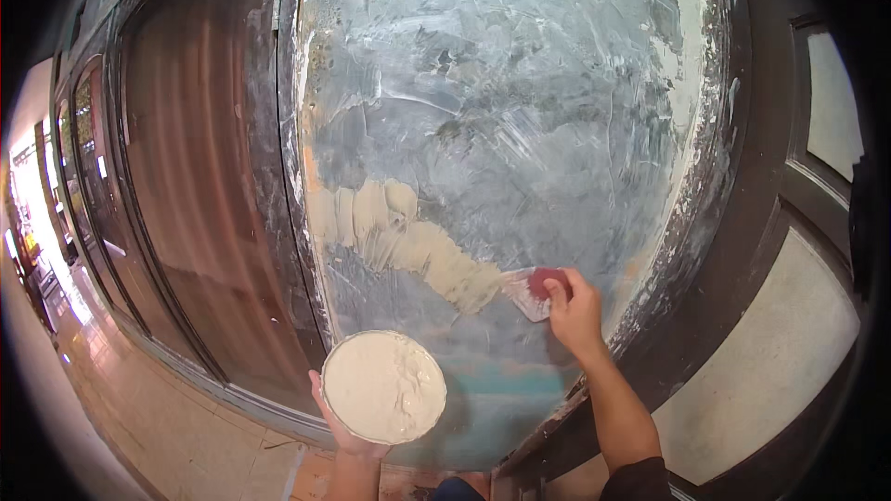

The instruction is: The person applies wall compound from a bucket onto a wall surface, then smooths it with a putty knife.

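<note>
Bright opening point(42, 190): far left of the tub point(386, 443) and above its level, washed out by glare; the things in it are too small and blurred to tell, and black rim shadow cuts it off.
Tiled floor point(167, 417): left of the tub and lower, with bright reflections; its near part runs out of view.
Brown panel point(190, 158): above and left of the tub, set in a dark frame; streaks and reflections make its surface hard to read.
Left hand point(351, 438): under the tub's lower left, thumb lying along the side; the other fingers are mostly hidden, so how far they spread I cannot tell, but the hand has hold of the tub.
Tub contents: cream paste point(367, 385), smooth at left, ridged at right; the tub's outer wall is largely out of sight.
Paste smear point(418, 250): on the grey-blue wall point(529, 148) above the tub, slanting down to the right.
Dark blue shape point(457, 490): below and right of the tub, cut off, kind unclear.
Spreader point(548, 283): right of the tub and higher, blade at the smear's lower right end; blade coated, wall contact uncertain.
Right hand point(577, 311): right of the tub, closed on the spreader's red grip, thumb in front, some fingertips hidden behind.
Dark sleeve point(640, 484): right of the tub and lower, cut off.
Dark door point(715, 353): far right of the tub, pale-panelled, partly covered by the forearm.
</note>
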Demonstrator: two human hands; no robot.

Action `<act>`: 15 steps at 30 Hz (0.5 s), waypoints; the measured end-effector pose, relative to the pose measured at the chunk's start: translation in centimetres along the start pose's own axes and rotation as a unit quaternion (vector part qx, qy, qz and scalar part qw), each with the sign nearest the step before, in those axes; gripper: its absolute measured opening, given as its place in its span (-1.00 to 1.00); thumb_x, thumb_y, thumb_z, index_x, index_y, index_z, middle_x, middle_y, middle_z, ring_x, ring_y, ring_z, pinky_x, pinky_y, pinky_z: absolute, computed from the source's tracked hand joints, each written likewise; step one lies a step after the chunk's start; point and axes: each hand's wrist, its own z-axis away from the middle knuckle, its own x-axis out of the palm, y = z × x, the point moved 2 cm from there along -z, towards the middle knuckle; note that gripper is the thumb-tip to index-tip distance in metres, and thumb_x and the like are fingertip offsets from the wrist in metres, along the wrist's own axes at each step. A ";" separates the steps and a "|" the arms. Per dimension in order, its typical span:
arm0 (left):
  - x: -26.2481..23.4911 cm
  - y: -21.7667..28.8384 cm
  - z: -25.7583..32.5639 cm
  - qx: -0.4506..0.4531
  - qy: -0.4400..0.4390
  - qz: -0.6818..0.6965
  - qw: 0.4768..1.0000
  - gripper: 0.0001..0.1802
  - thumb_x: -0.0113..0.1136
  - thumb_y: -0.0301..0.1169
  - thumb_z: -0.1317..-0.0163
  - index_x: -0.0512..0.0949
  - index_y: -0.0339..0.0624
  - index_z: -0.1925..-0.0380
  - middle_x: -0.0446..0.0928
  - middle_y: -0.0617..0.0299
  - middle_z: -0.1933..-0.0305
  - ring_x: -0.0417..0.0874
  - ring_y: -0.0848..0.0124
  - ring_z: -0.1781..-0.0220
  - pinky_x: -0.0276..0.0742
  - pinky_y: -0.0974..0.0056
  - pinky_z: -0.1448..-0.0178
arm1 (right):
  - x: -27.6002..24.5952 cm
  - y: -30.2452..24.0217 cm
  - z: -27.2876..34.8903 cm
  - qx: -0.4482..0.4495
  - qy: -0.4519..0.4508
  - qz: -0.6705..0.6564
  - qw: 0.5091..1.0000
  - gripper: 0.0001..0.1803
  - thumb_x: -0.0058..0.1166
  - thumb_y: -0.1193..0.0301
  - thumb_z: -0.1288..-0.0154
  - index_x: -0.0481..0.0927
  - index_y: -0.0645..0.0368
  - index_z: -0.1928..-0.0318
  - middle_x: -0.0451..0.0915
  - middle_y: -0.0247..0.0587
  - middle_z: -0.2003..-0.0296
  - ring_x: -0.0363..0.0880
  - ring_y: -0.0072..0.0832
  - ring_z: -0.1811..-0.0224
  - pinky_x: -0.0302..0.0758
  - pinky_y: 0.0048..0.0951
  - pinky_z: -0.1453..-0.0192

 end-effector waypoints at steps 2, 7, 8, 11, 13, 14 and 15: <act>0.0 0.2 0.4 0.000 0.003 0.001 1.000 -0.05 -0.25 0.46 -0.40 0.41 -0.12 -0.39 0.49 0.03 -0.38 0.56 -0.03 -0.34 0.53 -0.16 -0.39 | -0.8 -0.3 -0.3 0.015 0.023 -0.044 0.999 -0.81 0.22 0.40 -0.44 0.63 0.29 0.10 0.73 0.08 0.34 0.75 -0.02 0.28 0.59 -0.19 0.21; 0.3 0.4 1.0 0.005 0.010 0.007 1.000 -0.07 -0.25 0.44 -0.41 0.43 -0.10 -0.38 0.49 0.04 -0.38 0.56 -0.03 -0.33 0.52 -0.16 -0.40 | 0.6 0.9 1.7 -0.016 -0.009 -0.045 0.999 -0.79 0.26 0.39 -0.41 0.63 0.28 0.09 0.72 0.09 0.33 0.73 0.03 0.30 0.59 -0.16 0.22; -0.1 0.4 1.0 -0.008 -0.004 0.018 1.000 -0.08 -0.26 0.44 -0.41 0.43 -0.10 -0.38 0.50 0.04 -0.38 0.56 -0.02 -0.34 0.53 -0.16 -0.39 | 1.1 1.1 2.0 -0.034 -0.026 -0.010 0.999 -0.79 0.26 0.39 -0.40 0.64 0.28 0.08 0.72 0.09 0.32 0.72 0.07 0.29 0.59 -0.14 0.22; 0.0 0.5 1.3 -0.003 0.002 0.016 1.000 -0.07 -0.27 0.44 -0.42 0.42 -0.10 -0.38 0.50 0.04 -0.38 0.56 -0.02 -0.34 0.54 -0.16 -0.38 | 1.5 1.1 2.0 -0.046 -0.043 0.032 0.998 -0.78 0.24 0.39 -0.40 0.66 0.25 0.04 0.72 0.10 0.30 0.70 0.16 0.26 0.59 -0.09 0.20; 0.4 0.7 1.5 0.000 -0.011 0.021 1.000 -0.07 -0.27 0.45 -0.42 0.42 -0.11 -0.39 0.50 0.04 -0.38 0.57 -0.02 -0.33 0.54 -0.17 -0.38 | 1.0 1.0 1.1 -0.024 0.014 0.013 1.000 -0.79 0.23 0.38 -0.41 0.66 0.25 0.07 0.72 0.10 0.31 0.71 0.12 0.27 0.59 -0.12 0.21; 0.4 0.8 1.6 0.008 -0.001 0.010 1.000 -0.07 -0.27 0.45 -0.42 0.42 -0.11 -0.39 0.50 0.04 -0.38 0.57 -0.02 -0.33 0.54 -0.17 -0.38 | 0.4 0.6 0.6 0.020 0.013 -0.019 1.000 -0.79 0.24 0.40 -0.40 0.65 0.28 0.08 0.72 0.11 0.32 0.73 0.06 0.28 0.59 -0.16 0.20; 0.3 0.9 1.7 0.015 0.009 -0.001 1.000 -0.06 -0.27 0.45 -0.42 0.42 -0.11 -0.39 0.50 0.04 -0.38 0.57 -0.02 -0.33 0.54 -0.17 -0.38 | 0.1 0.4 0.4 0.019 0.012 -0.020 1.000 -0.79 0.24 0.40 -0.40 0.65 0.28 0.08 0.72 0.11 0.32 0.73 0.06 0.28 0.59 -0.16 0.20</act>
